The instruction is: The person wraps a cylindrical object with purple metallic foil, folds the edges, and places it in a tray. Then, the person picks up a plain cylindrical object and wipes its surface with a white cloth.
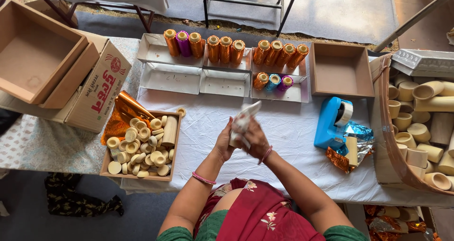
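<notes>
My left hand (224, 142) and my right hand (256, 139) meet over the white tablecloth (293, 132), both closed round one object (244, 120) wrapped in silvery white foil. Its loose foil end sticks up to the right. A blue tape dispenser (331, 122) stands to the right of my hands. To the left sits a shallow cardboard box (176, 146) filled with several cream round caps and one cream tube (169, 130).
White trays (170, 78) at the back hold foil-wrapped cylinders, mostly orange (225, 49), a few purple and blue. An empty brown box (340, 70) is behind the dispenser. Cream tubes fill a basket (388, 146) at right. Large cartons (90, 89) stand at left. Foil scraps (357, 137) lie near the dispenser.
</notes>
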